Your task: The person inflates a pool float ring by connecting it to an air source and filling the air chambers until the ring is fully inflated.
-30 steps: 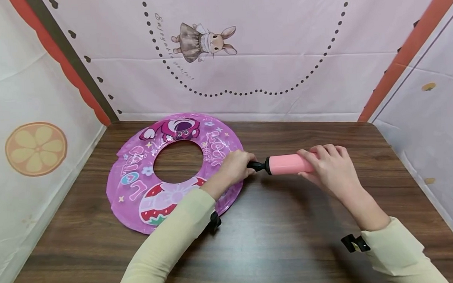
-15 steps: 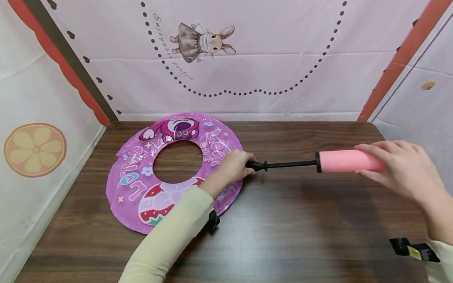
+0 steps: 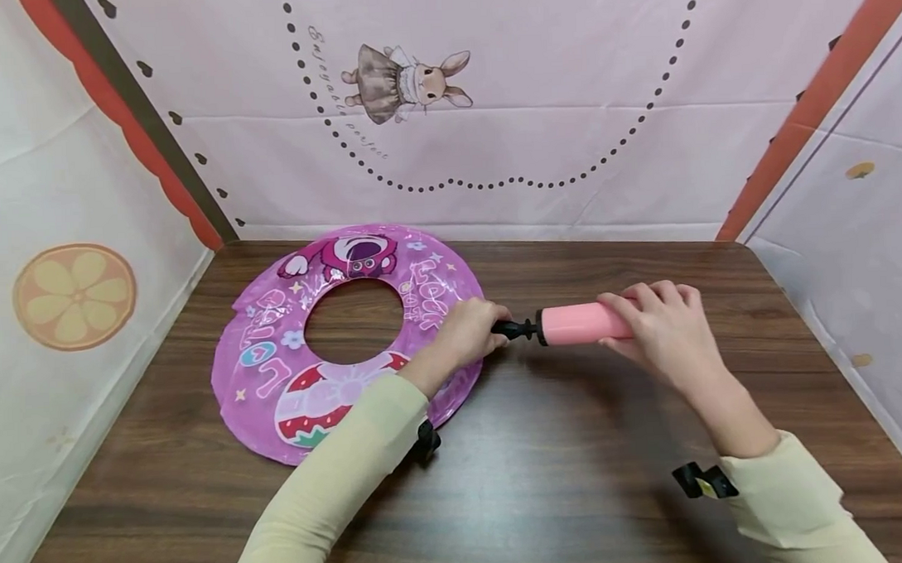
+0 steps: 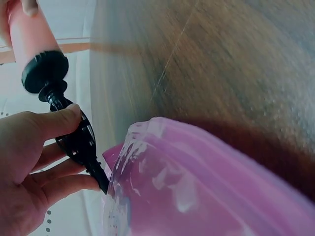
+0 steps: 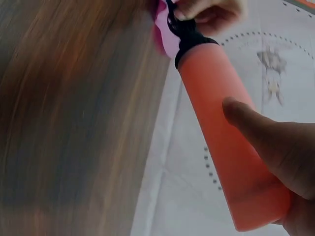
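Note:
A pink hand pump (image 3: 575,323) lies level across the space between my two hands, its barrel close against its black handle (image 4: 76,135). My left hand (image 3: 468,332) pinches that handle between thumb and fingers, at the right edge of a purple swim ring (image 3: 238,380). The narrow black tip beyond the handle meets the ring's film in the left wrist view. Around the pump's pink barrel (image 5: 216,118) curls my right hand (image 3: 665,332), thumb along its side. The swim ring lies fairly flat, printed with a bear, strawberries and lettering.
The dark wood table (image 3: 548,493) runs under everything, and the pump is held above it. A pale printed cloth (image 3: 563,79) with a rabbit drawing stands behind the table's back edge, and similar cloths line both sides.
My right hand slid the barrel out to the right, baring the black rod, then brought it back left against the handle. The left hand and ring stayed in place.

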`<state>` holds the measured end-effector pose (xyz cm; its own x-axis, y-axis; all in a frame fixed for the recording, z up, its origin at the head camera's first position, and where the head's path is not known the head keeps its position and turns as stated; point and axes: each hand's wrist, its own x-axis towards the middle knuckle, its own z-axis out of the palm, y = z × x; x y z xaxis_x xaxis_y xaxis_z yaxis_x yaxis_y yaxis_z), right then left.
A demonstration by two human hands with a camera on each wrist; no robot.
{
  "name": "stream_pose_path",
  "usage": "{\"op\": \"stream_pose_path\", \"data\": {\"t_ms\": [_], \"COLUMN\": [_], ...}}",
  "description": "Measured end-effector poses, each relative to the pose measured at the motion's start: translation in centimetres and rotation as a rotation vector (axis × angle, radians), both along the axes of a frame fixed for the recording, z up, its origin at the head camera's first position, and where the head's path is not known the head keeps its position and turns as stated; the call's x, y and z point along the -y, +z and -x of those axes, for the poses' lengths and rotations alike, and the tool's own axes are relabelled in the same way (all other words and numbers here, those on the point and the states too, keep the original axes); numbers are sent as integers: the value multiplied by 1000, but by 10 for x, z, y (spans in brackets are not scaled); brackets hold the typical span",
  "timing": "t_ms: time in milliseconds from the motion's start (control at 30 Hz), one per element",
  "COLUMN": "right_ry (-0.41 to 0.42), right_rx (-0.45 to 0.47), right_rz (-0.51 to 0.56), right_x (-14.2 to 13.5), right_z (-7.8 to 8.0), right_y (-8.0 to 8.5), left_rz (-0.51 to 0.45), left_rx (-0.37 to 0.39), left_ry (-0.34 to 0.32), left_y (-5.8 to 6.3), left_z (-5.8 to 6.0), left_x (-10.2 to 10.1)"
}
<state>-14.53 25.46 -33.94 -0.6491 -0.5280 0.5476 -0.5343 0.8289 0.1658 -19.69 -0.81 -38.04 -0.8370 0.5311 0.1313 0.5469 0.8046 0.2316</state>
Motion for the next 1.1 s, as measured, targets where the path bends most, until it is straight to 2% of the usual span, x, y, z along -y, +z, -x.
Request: {"op": "stream_pose_path", "data": {"t_ms": [133, 267, 500, 700, 833, 933, 1100], "right_ry": [-1, 7, 14, -34, -76, -60, 18], "right_rx": [-38, 1, 34, -7, 1, 9, 21], "right_rz": [-1, 22, 19, 16, 32, 27, 20], "right_x": [9, 5, -26, -65, -83, -78, -40], "right_z": [2, 0, -6, -19, -26, -25, -13], "right_y": [-9, -10, 2, 21, 30, 29, 13], "left_rz": [1, 25, 71, 70, 89, 100, 98], "left_rx": [6, 20, 48, 61, 55, 38, 1], "left_ry": [11, 14, 20, 25, 15, 2, -34], "left_y": [0, 1, 1, 0, 1, 2, 3], "left_z": [-1, -1, 2, 2, 0, -1, -2], "left_x": [-1, -1, -1, 0, 1, 1, 0]}}
